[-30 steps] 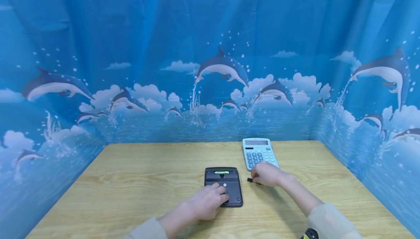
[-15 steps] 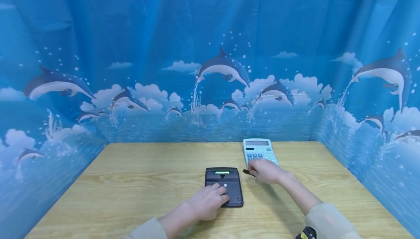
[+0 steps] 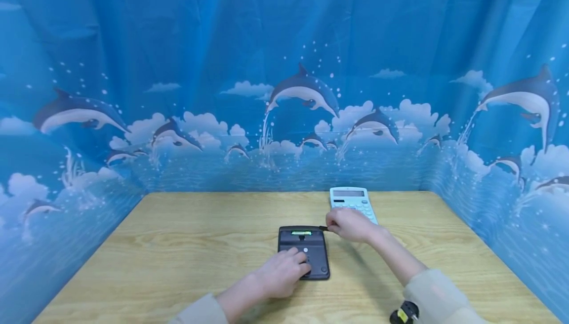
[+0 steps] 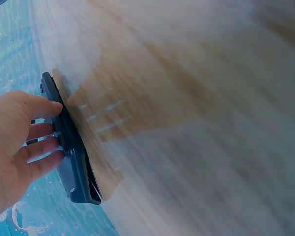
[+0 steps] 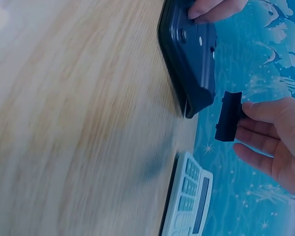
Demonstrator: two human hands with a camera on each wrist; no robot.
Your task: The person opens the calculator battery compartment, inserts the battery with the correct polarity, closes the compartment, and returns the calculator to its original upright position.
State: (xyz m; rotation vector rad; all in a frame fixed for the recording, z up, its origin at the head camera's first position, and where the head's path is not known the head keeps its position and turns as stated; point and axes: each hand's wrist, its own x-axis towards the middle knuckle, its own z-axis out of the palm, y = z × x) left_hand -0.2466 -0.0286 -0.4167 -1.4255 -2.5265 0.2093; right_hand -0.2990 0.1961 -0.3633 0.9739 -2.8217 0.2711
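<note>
A black calculator (image 3: 314,252) lies face down on the table, with a green battery (image 3: 302,233) in the slot near its far edge. My left hand (image 3: 282,269) rests on the near left part of its back; in the left wrist view, the thumb and fingertips (image 4: 56,158) press on the casing. My right hand (image 3: 351,224) pinches a small black battery cover (image 5: 229,117) between thumb and fingers. In the head view the cover is at the calculator's far right corner, mostly hidden by the fingers. The right wrist view shows it raised beside the casing.
A light blue calculator (image 3: 348,194) lies face up at the back, partly behind my right hand. The wooden table (image 3: 200,235) meets a blue dolphin-print curtain (image 3: 200,92) at the back and sides. A black and yellow object (image 3: 404,312) shows by the right sleeve.
My right hand has lifted the battery cover and carried it left and away from me, to the black calculator's far right corner. My left hand has stayed in place.
</note>
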